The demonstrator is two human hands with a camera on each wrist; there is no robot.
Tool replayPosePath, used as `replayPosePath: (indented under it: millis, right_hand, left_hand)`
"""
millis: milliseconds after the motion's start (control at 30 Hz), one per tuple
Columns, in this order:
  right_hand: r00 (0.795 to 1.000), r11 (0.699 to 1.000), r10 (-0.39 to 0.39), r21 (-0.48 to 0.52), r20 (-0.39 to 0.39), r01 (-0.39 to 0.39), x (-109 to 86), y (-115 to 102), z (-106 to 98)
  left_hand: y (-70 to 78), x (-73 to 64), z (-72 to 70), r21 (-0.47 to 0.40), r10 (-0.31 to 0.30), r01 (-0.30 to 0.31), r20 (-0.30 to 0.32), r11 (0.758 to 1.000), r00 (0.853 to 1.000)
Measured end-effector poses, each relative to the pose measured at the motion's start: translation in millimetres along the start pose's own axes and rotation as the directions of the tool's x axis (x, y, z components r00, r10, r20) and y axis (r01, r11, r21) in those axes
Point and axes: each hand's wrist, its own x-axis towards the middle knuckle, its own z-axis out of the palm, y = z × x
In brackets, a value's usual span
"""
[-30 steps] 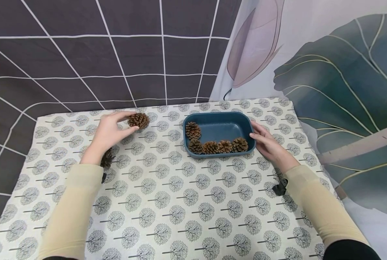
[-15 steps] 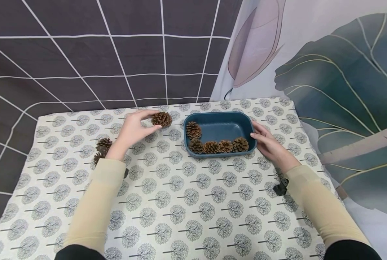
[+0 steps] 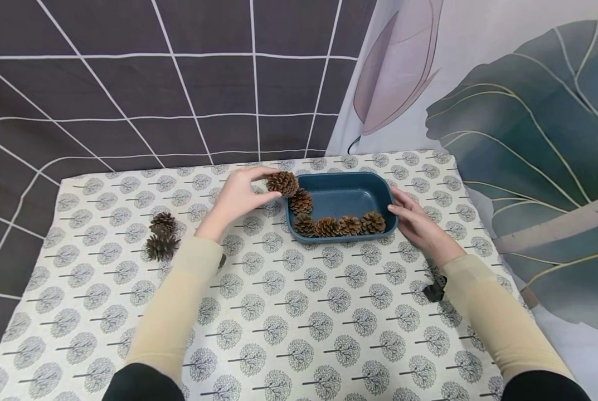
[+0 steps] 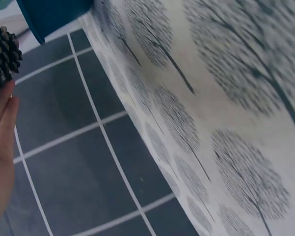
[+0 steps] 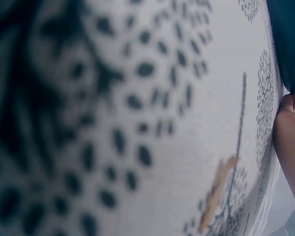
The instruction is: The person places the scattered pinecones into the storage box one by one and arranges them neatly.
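Observation:
My left hand (image 3: 243,192) pinches a brown pine cone (image 3: 282,183) between thumb and fingers at the left rim of a blue rectangular plastic bin (image 3: 351,195). In the left wrist view the cone (image 4: 4,56) shows at the fingertips, with a corner of the bin (image 4: 54,17) above right. Inside the bin, several cones (image 3: 349,225) line the front wall, and another cone (image 3: 301,201) sits by the left wall. My right hand (image 3: 419,225) holds the bin's right end, thumb at the rim and fingers along the outer side. Two darker cones, one (image 3: 163,221) behind the other (image 3: 161,247), lie on the left.
A tree-print cloth (image 3: 299,334) covers the table. Behind it hangs a dark grid-pattern curtain (image 3: 203,83), and a leaf-print curtain (image 3: 529,139) is at the right. A small tan strip (image 5: 218,194) shows on the cloth in the right wrist view.
My left hand has carried the pine cone rightward from the table's back left to the bin's left rim, uncovering the two loose cones. The right hand has stayed on the bin.

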Motion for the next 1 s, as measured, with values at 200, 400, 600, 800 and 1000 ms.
replayPosePath:
  millis: [200, 400, 600, 800, 1000]
  right_hand:
    - [1.0, 1.0, -0.004, -0.003, -0.005, 0.004, -0.3, 1.5, -1.5]
    - [1.0, 1.0, -0.008, -0.001, -0.009, 0.008, -0.7, 1.6, -1.8]
    - [1.0, 1.0, -0.01, 0.001, -0.006, 0.01, 0.2, 2.0, -1.4]
    - [1.0, 1.0, -0.012, 0.015, 0.0, 0.012, 0.7, 2.6, -2.0]
    - [1.0, 1.0, -0.008, 0.006, -0.007, 0.008, -0.1, 2.1, -2.1]
  left_hand:
    - [10.5, 14.9, 12.1, 0.005, 0.024, -0.024, 0.053, 1.0, 0.998]
    - [18.0, 28.9, 24.7, 0.013, 0.063, -0.065, 0.099, 0.998, 0.993]
    - [24.8, 38.3, 38.3, 0.038, 0.098, -0.105, 0.151, 0.994, 0.984]
    - [28.2, 48.4, 50.9, 0.098, 0.089, -0.115, 0.237, 0.988, 0.968]
    - [29.9, 54.8, 62.9, 0.151, 0.092, -0.143, 0.3, 0.978, 0.949]
